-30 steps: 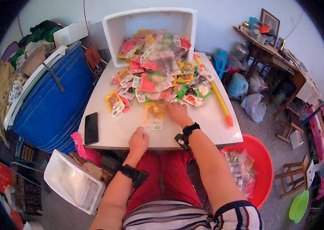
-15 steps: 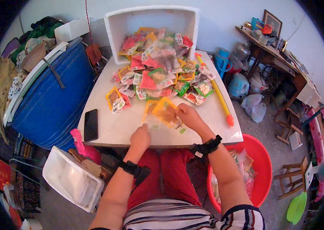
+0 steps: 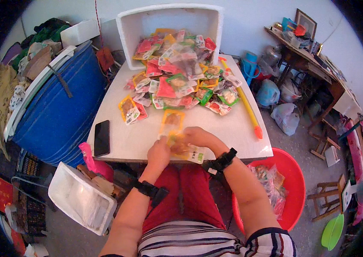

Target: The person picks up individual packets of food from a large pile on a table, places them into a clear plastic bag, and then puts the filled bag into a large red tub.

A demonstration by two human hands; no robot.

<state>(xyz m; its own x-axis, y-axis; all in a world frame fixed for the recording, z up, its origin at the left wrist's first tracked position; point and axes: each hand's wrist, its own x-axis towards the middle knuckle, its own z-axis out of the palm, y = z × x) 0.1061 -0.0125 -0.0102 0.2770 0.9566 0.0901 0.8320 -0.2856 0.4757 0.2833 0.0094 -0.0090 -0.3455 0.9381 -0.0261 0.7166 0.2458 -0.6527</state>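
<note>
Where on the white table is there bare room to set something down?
Bare tabletop shows between the black smartphone and left hand, and between the right hand and yellow tube. Crowded: heaped food packets inside and before the white foam box.

Pale wall, grey floor, cluttered wooden desk at right, wooden stool

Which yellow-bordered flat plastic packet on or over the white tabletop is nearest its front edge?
The yellow-bordered flat plastic packet between the left hand and right hand; other yellow-bordered ones there lie farther back.
</note>
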